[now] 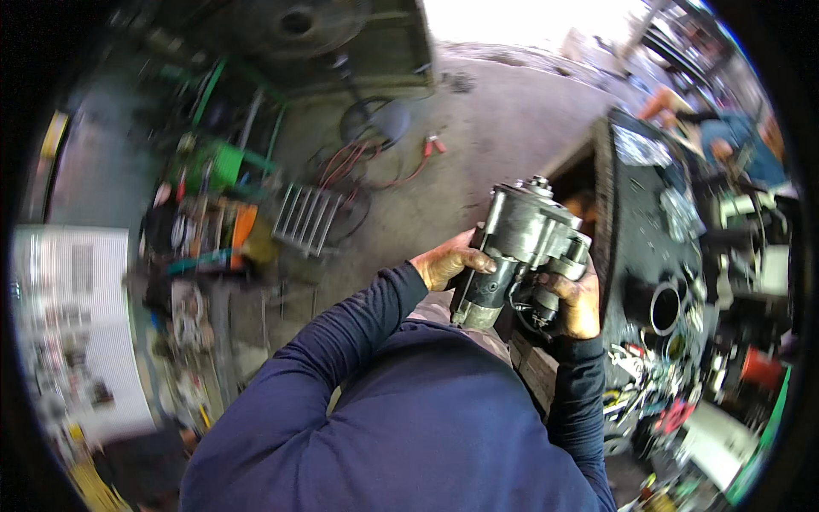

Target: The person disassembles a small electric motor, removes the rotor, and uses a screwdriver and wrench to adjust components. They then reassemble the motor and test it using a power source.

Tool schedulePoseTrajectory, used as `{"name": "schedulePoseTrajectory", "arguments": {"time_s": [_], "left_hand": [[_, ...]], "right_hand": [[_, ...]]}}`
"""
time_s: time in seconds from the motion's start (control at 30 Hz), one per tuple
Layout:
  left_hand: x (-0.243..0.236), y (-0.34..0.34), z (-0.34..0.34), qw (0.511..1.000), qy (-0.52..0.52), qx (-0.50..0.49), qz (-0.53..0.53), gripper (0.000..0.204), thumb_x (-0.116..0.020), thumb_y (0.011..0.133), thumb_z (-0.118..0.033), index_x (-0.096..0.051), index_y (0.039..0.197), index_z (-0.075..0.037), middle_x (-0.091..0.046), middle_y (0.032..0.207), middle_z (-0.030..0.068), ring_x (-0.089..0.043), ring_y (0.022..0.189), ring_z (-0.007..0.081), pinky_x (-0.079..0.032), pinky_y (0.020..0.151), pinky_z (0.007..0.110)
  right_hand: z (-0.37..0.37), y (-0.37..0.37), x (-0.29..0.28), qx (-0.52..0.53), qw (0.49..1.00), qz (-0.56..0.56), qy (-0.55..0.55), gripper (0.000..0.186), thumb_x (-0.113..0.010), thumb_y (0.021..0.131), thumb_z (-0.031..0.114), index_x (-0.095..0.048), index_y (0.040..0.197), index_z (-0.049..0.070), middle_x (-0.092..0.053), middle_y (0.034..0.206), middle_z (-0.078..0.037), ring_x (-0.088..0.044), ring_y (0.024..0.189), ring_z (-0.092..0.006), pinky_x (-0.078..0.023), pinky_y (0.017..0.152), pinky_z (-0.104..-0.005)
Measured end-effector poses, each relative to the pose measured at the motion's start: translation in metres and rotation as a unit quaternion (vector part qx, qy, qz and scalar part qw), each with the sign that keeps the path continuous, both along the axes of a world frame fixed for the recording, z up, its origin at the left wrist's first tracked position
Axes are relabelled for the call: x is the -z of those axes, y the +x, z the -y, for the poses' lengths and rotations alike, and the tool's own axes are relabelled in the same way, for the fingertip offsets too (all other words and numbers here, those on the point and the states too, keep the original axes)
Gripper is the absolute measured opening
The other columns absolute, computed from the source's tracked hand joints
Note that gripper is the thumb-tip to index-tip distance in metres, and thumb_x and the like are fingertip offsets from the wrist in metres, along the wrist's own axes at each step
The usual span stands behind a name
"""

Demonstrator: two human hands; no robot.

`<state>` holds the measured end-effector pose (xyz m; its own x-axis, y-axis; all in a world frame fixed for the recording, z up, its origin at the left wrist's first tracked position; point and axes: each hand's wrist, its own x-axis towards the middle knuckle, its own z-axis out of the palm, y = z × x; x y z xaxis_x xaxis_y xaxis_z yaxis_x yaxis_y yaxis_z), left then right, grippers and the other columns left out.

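Observation:
A metal starter motor (516,235) is held up in front of my body, its silver housing toward the far end and its dark cylinder toward me. My left hand (450,261) grips it from the left, thumb across the dark body. On the other side my right hand (577,300) is wrapped round the smaller cylinder, the solenoid (546,299), near a short dark wire. Both hands look stained. The fingers beneath the motor are hidden.
To the right runs a dark workbench (636,226) with plastic bags (682,215), a metal ring (664,307) and heaped tools (631,367). Red cables (345,162) lie on the floor near a metal rack (305,219). Another person (734,145) sits beyond the bench.

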<state>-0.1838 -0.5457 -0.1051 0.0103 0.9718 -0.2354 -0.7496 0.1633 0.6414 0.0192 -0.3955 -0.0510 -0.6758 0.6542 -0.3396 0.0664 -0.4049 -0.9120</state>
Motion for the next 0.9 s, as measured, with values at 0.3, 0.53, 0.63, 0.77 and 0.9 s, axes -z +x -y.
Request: {"name": "schedulePoseTrajectory", "arguments": {"time_s": [0.3,0.53,0.63,0.77,0.9], "left_hand": [[0.098,-0.001,0.23,0.916,-0.218,-0.261,-0.213,0.068,-0.083,0.087,-0.024,-0.053,0.143,0.002,-0.067,0.129,0.0113,-0.062,0.121,0.0205,-0.05,0.104,0.034],[0.223,0.064,0.479,0.714,-0.493,-0.483,-0.117,0.056,-0.078,0.085,-0.027,-0.064,0.127,0.007,-0.071,0.122,0.0212,-0.068,0.112,0.0294,-0.052,0.1,0.036],[0.278,0.12,0.578,0.659,-0.606,-0.433,-0.098,0.03,-0.07,0.088,-0.027,-0.06,0.082,0.001,-0.065,0.078,0.0077,-0.057,0.072,0.0213,-0.046,0.07,0.042],[0.319,0.202,0.631,0.552,-0.665,-0.496,-0.085,0.051,-0.071,0.088,-0.029,-0.066,0.126,0.005,-0.068,0.125,0.0196,-0.065,0.114,0.0306,-0.049,0.099,0.04],[0.329,0.233,0.632,0.612,-0.668,-0.423,-0.007,0.024,-0.069,0.09,-0.02,-0.078,0.099,0.0,-0.077,0.088,0.0129,-0.072,0.07,0.0212,-0.06,0.066,0.036]], "right_hand": [[0.137,-0.161,0.043,-0.372,0.881,0.102,0.274,0.06,-0.081,0.069,0.004,-0.057,0.123,0.004,-0.073,0.108,-0.016,-0.071,0.101,-0.0298,-0.056,0.09,-0.0395],[0.256,-0.299,0.164,-0.666,0.435,0.21,0.568,0.068,-0.075,0.075,0.02,-0.049,0.137,0.012,-0.072,0.103,-0.021,-0.072,0.096,-0.0428,-0.059,0.08,-0.0501],[0.304,-0.373,0.217,-0.741,0.289,0.205,0.571,0.068,-0.072,0.076,0.017,-0.048,0.139,0.009,-0.073,0.106,-0.018,-0.073,0.099,-0.0383,-0.06,0.082,-0.0484],[0.365,-0.459,0.275,-0.791,0.168,0.189,0.557,0.062,-0.067,0.085,0.018,-0.049,0.143,0.006,-0.069,0.123,-0.017,-0.071,0.11,-0.035,-0.06,0.085,-0.048],[0.414,-0.531,0.331,-0.744,0.178,0.082,0.638,0.047,-0.06,0.092,0.018,-0.056,0.137,0.005,-0.072,0.117,-0.02,-0.07,0.11,-0.0377,-0.057,0.09,-0.0499]]}}
